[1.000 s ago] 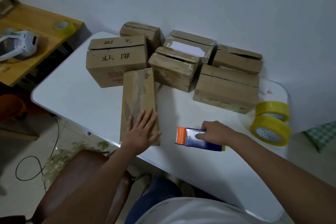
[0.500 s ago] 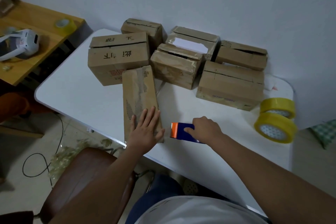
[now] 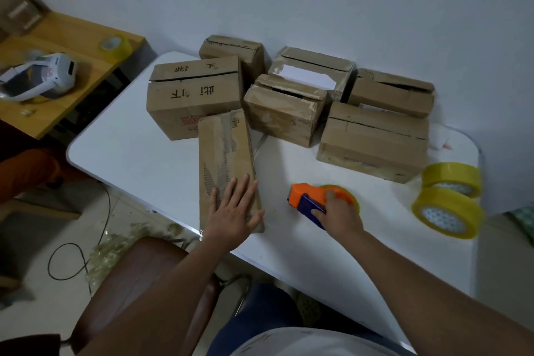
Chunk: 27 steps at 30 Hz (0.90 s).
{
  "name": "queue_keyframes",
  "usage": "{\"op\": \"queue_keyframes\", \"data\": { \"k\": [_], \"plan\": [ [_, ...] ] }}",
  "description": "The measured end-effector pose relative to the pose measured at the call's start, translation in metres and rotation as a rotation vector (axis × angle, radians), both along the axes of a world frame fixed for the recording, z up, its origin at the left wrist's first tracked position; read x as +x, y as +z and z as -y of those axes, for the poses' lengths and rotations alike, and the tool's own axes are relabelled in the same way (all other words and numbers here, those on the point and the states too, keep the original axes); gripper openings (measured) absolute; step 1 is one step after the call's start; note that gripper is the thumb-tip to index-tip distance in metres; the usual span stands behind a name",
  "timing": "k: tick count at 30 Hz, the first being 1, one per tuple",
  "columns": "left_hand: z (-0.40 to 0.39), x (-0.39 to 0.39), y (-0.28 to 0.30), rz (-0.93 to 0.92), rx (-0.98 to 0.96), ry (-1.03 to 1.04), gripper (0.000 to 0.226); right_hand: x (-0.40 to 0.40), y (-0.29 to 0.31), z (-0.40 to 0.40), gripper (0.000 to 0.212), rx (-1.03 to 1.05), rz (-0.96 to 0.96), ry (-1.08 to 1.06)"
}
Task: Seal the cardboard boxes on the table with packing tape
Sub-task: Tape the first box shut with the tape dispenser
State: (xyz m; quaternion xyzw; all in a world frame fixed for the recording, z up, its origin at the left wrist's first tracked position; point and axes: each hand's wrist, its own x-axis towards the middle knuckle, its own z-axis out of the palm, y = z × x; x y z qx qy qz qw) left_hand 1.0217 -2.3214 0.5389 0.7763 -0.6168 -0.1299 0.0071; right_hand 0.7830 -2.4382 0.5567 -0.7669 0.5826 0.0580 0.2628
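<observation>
A long narrow cardboard box (image 3: pixel 225 153) lies flat on the white table (image 3: pixel 138 159), one end at the near edge. My left hand (image 3: pixel 235 211) rests flat on its near end with fingers spread. To its right my right hand (image 3: pixel 341 215) grips an orange and blue tape dispenser (image 3: pixel 307 201) loaded with a yellow roll, tilted on the tabletop. Several more cardboard boxes stand behind: a large printed one (image 3: pixel 193 95), a torn one (image 3: pixel 284 114) and a wide one (image 3: pixel 372 141) among them, with flaps closed but gaps showing.
Two spare yellow tape rolls (image 3: pixel 448 205) lie at the table's right edge. A brown chair (image 3: pixel 127 283) stands below the near edge. A wooden desk (image 3: pixel 57 46) at left holds a white headset and another tape roll. A cable and plastic scraps lie on the floor.
My right hand has turned the dispenser up, so its orange top and yellow roll now show. The left hand stays on the long box.
</observation>
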Motion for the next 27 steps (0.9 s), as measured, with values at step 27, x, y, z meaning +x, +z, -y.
{"op": "queue_keyframes", "data": {
  "k": [27],
  "plan": [
    [-0.005,0.05,0.032,-0.4,0.105,-0.228,0.072,0.075,-0.003,-0.071,0.003,0.304,0.949,-0.789]
  ]
}}
